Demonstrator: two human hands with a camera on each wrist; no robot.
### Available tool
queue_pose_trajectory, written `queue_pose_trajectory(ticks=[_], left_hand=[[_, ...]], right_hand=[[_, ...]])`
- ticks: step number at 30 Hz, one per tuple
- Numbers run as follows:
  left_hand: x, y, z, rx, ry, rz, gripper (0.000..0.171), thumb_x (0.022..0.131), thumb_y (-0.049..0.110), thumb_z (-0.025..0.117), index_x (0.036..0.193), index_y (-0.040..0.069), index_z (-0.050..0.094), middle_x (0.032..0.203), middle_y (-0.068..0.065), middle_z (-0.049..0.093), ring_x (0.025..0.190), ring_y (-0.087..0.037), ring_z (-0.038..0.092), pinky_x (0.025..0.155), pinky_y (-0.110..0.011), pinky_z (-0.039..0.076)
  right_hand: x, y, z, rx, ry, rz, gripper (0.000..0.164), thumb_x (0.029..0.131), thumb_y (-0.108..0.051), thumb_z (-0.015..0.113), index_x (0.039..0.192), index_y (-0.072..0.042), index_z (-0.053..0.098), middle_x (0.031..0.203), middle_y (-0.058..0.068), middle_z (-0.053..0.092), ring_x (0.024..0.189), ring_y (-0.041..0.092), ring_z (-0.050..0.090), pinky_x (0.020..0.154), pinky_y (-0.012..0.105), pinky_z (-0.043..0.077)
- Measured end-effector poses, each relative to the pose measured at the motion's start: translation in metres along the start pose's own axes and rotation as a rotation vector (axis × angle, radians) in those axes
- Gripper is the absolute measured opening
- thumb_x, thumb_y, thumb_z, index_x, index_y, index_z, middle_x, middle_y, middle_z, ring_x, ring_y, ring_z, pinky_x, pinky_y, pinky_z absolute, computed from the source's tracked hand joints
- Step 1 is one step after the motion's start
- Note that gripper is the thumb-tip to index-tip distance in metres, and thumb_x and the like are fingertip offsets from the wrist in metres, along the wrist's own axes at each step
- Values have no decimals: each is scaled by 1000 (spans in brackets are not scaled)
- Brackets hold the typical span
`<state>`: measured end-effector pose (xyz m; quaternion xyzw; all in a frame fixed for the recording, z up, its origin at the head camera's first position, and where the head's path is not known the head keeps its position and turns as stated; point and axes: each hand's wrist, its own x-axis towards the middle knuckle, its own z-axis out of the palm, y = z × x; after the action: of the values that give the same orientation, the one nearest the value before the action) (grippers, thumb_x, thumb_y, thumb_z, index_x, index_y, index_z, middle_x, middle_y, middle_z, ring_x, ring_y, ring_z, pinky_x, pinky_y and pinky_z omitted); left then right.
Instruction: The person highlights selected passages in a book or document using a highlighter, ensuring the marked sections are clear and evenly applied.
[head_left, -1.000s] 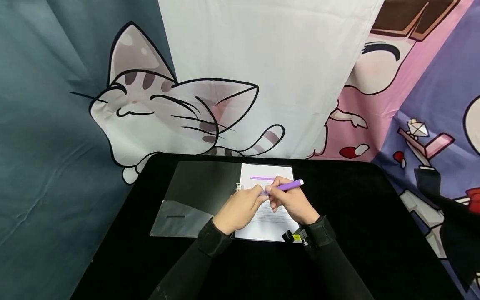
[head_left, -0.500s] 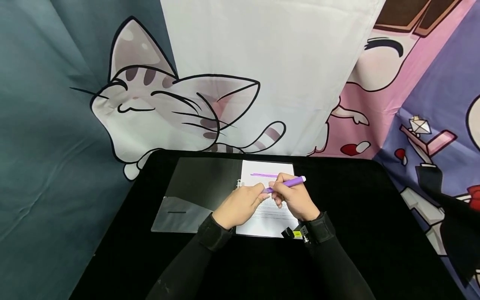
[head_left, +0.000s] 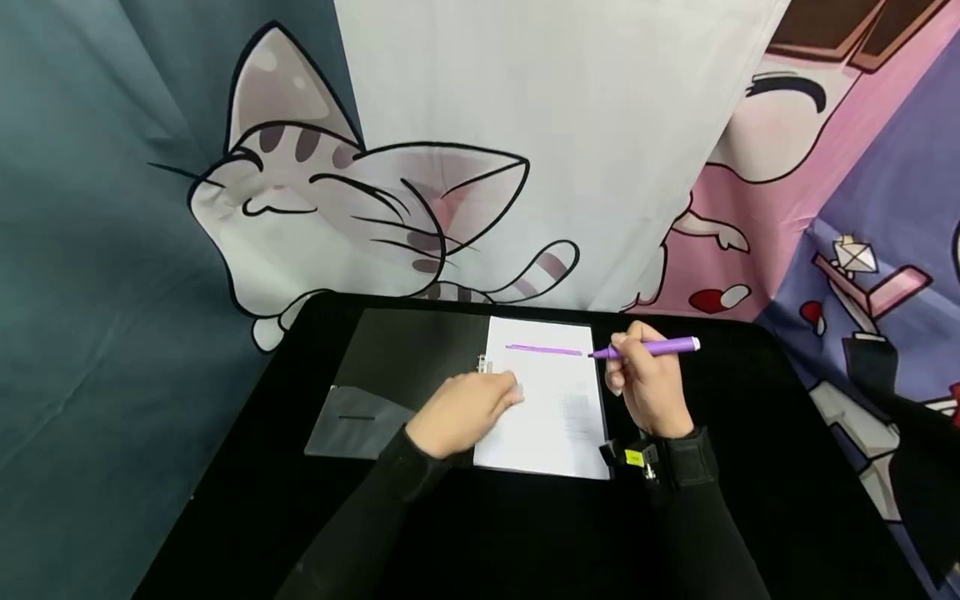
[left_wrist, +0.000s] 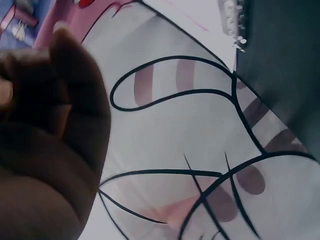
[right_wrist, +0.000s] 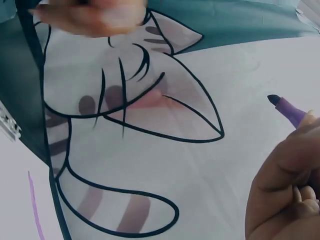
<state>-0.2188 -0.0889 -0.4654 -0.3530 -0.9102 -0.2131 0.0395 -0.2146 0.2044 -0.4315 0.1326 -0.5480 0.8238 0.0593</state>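
An uncapped purple marker (head_left: 663, 347) lies across my right hand (head_left: 651, 383), held between thumb and fingers. Its dark tip (right_wrist: 273, 99) points left, just past the right edge of the paper. My left hand (head_left: 461, 408) is over the left part of the white printed paper (head_left: 540, 442), fingers curled. A small pale piece, seemingly the marker's cap (head_left: 517, 389), shows at its fingertips, mostly hidden. A purple stroke (head_left: 543, 349) runs across the upper part of the page. In the left wrist view the curled fingers (left_wrist: 82, 85) are dark.
The paper sits on the right side of an open dark ring binder (head_left: 420, 346). Metal rings (head_left: 482, 364) run along its spine, and a pocket (head_left: 363, 423) covers the lower left. Beneath is a black table (head_left: 750, 467). A printed cartoon curtain (head_left: 480, 83) hangs behind.
My hands were together at the marker's tip end. The right hand has pulled away to the right with the marker, baring its tip. The left hand has moved slightly left.
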Motion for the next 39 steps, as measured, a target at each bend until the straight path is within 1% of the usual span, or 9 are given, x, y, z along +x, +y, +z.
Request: queue_pose_trajectory(ticks=[3, 7, 11, 14, 21, 28, 32, 36, 39], left_hand=[[-3, 17, 13, 105, -110, 26, 29, 118, 42, 60, 100, 21, 70, 86, 7, 62, 74, -8, 57, 62, -30, 53], [-22, 41, 38, 200, -281, 160, 18, 111, 39, 72, 104, 24, 79, 92, 11, 72, 80, -3, 65, 67, -24, 57], [-40, 52, 60, 239, -358, 237, 11, 108, 38, 79, 108, 27, 78, 88, 14, 73, 77, 2, 65, 67, -18, 54], [-46, 54, 68, 264, -336, 240, 14, 106, 40, 82, 111, 28, 76, 87, 14, 71, 75, 3, 63, 66, -17, 51], [-49, 53, 71, 315, -304, 289, 24, 101, 50, 84, 106, 28, 75, 81, 16, 66, 71, 3, 59, 61, -18, 47], [-49, 51, 70, 263, -340, 251, 39, 96, 66, 84, 103, 29, 73, 78, 17, 60, 67, 4, 49, 59, -17, 42], [-44, 46, 64, 171, -354, 199, 45, 99, 70, 77, 89, 28, 67, 74, 18, 57, 64, 4, 48, 58, -19, 41], [-25, 25, 50, 193, -228, 158, 39, 106, 55, 76, 86, 23, 67, 76, 12, 63, 68, -4, 57, 60, -25, 48], [-5, 5, 44, 296, -107, 65, 27, 106, 48, 78, 105, 21, 77, 98, 4, 75, 88, -15, 71, 72, -33, 60]], right_hand=[[4, -2, 6, -9, 38, 6, 39, 111, 3, 50, 75, -13, 53, 64, -4, 66, 49, 1, 58, 46, 16, 45], [7, 3, 9, 16, 36, 25, 41, 112, 3, 48, 76, -15, 53, 64, -5, 67, 48, 1, 57, 47, 16, 44], [8, 9, 9, 2, 29, 45, 39, 113, 1, 49, 78, -16, 53, 65, -6, 66, 48, 0, 57, 47, 15, 43], [9, 14, 7, -22, 48, 50, 37, 114, -2, 53, 80, -15, 53, 65, -5, 65, 48, 0, 56, 46, 15, 43], [15, 27, 1, -99, 134, 109, 33, 116, -6, 57, 84, -15, 58, 65, -5, 64, 50, 2, 55, 49, 17, 45], [19, 37, 0, -160, 168, 136, 25, 118, -16, 63, 94, -15, 70, 70, -6, 64, 56, 3, 54, 52, 17, 47], [20, 41, -1, -187, 172, 144, 23, 118, -19, 62, 98, -13, 72, 72, -6, 63, 58, 4, 55, 54, 17, 49], [23, 47, -3, -194, 180, 175, 21, 118, -13, 57, 101, -13, 69, 74, -4, 63, 59, 5, 56, 55, 17, 50], [29, 58, -5, -199, 214, 207, 18, 115, -9, 56, 100, -14, 65, 74, -4, 63, 59, 6, 55, 55, 17, 48]])
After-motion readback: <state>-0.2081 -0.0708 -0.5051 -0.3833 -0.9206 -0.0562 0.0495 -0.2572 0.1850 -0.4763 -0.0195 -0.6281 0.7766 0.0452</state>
